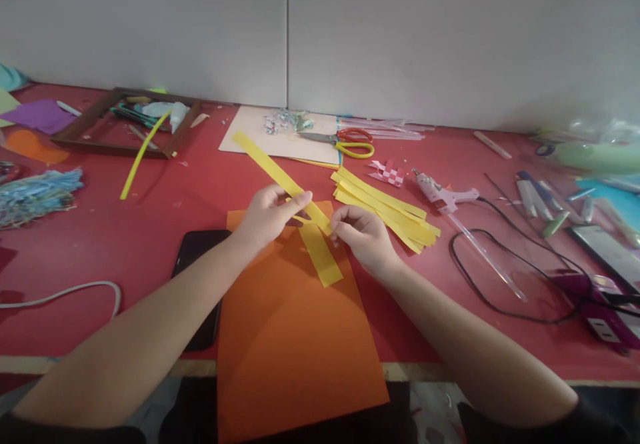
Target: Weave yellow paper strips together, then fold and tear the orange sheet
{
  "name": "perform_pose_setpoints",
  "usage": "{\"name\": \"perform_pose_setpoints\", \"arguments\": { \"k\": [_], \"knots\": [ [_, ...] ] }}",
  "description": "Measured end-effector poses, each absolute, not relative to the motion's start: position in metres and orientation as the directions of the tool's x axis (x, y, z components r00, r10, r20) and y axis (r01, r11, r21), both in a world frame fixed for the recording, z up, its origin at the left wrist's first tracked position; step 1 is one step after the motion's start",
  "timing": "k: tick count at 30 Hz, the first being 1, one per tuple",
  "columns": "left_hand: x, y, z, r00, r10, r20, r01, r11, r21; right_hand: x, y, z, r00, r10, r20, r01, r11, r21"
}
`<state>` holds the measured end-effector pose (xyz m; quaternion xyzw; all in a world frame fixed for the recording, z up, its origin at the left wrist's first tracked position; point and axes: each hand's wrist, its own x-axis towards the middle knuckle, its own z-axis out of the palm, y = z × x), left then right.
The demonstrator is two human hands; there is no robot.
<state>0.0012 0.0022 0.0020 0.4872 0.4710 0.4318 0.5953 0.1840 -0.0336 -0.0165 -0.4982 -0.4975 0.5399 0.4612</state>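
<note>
My left hand (270, 214) is closed on a long yellow paper strip (263, 157), thumb on top of it. The strip runs from upper left down to my right hand (363, 234), whose fingers are pinched at its lower right end. Another yellow strip portion (323, 261) hangs below the crossing, over an orange sheet (300, 337); whether it is a separate strip or a fold I cannot tell. Right of my hands lies a fanned pile of yellow paper strips (385, 207). The orange sheet overhangs the table's front edge.
Behind my hands lie scissors (345, 141) on a pale board (280, 139). A pink glue gun (443, 194) with a looping black cord is at right, near a small woven paper piece (387, 173). A dark phone (200, 297) lies partly under my left forearm. A brown frame (115, 147) stands back left.
</note>
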Motion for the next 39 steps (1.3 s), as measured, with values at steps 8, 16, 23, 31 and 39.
{"name": "perform_pose_setpoints", "arguments": {
  "k": [8, 16, 23, 31, 39],
  "knots": [
    [0.005, 0.000, 0.003, 0.051, 0.990, -0.135, -0.094, 0.139, 0.986, 0.185, -0.033, -0.018, -0.039, 0.997, -0.065, -0.030, -0.066, -0.997],
    [-0.001, 0.003, 0.002, -0.010, 0.988, -0.154, -0.059, 0.153, 0.986, 0.187, -0.032, -0.023, 0.001, 1.000, -0.028, -0.151, -0.028, -0.988],
    [0.001, -0.011, 0.005, 0.640, 0.729, -0.245, 0.351, 0.006, 0.936, 0.186, -0.035, -0.024, -0.147, 0.989, 0.004, -0.191, -0.025, -0.981],
    [-0.001, -0.004, 0.001, 0.464, 0.878, -0.119, 0.017, 0.125, 0.992, 0.187, -0.038, -0.024, -0.170, 0.982, -0.079, -0.207, -0.114, -0.972],
    [-0.002, 0.002, 0.005, 0.285, 0.958, -0.013, -0.347, 0.116, 0.930, 0.187, -0.041, -0.018, -0.263, 0.952, -0.155, -0.262, -0.225, -0.939]
  ]
}}
